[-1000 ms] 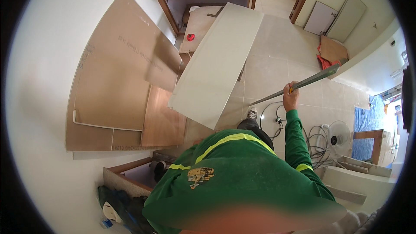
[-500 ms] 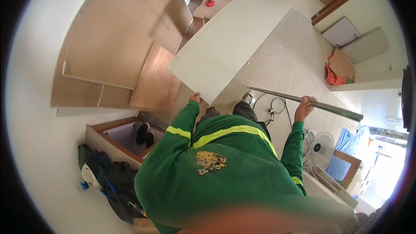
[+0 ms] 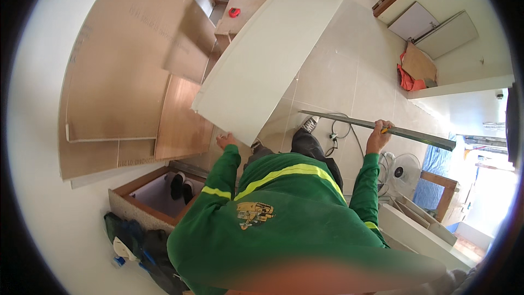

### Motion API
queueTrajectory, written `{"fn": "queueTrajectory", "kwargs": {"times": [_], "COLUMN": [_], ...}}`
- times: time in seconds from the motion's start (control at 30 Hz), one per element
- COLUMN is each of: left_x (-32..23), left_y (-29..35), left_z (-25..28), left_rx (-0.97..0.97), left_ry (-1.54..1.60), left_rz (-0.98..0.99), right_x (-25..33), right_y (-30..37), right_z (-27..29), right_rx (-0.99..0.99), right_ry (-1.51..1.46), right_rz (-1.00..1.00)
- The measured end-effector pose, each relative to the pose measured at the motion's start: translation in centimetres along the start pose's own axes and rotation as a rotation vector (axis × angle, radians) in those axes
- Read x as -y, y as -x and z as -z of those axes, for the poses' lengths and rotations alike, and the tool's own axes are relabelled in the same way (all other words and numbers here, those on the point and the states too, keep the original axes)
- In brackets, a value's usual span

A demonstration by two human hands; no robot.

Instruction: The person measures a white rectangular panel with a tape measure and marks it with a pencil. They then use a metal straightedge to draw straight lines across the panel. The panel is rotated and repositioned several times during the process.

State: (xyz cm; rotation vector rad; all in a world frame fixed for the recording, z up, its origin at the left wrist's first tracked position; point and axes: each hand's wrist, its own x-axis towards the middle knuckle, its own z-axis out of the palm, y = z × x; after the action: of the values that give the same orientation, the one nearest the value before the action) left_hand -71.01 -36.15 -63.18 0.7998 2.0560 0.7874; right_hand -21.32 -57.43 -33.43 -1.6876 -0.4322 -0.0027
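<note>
A long off-white panel (image 3: 267, 57) slants away from me, its near end held up in front of my body. At that end, my left hand (image 3: 226, 141) is closed at the edge, to the left of the near corner. My right hand (image 3: 377, 137) is wrapped round a long grey metal straightedge (image 3: 420, 136), which extends to both sides of the fist. A small yellow thing (image 3: 386, 130) shows at the same fingers, too little of it visible to name. Behind the panel's far part lies a pale board (image 3: 248, 3) with a red tape measure (image 3: 234, 12) on it.
Large brown cardboard-like sheets (image 3: 117, 60) lean on the left wall beside a wood-faced board (image 3: 183, 117). An open cabinet box (image 3: 123, 196) holds shoes. On the right are a cable (image 3: 334, 137), a white fan (image 3: 404, 170) and an orange bag (image 3: 408, 79).
My left hand has shifted a little left along the panel's near edge, away from the corner. The right hand still holds the straightedge. The whole view has swung slightly.
</note>
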Motion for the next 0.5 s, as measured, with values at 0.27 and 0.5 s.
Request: {"fn": "queueTrajectory", "kwargs": {"times": [0.27,0.5], "left_x": [-7.7,-18.7], "left_y": [1.8,-0.2], "left_z": [-5.7,-19.3], "left_rx": [0.167,0.234], "left_ry": [-0.053,0.079], "left_rz": [-0.326,-0.386], "right_x": [-0.4,-1.9], "right_y": [-10.8,-24.0], "right_z": [0.0,1.3], "right_rx": [-0.013,0.036], "right_ry": [-0.025,-0.037], "right_rz": [-0.108,-0.103]}}
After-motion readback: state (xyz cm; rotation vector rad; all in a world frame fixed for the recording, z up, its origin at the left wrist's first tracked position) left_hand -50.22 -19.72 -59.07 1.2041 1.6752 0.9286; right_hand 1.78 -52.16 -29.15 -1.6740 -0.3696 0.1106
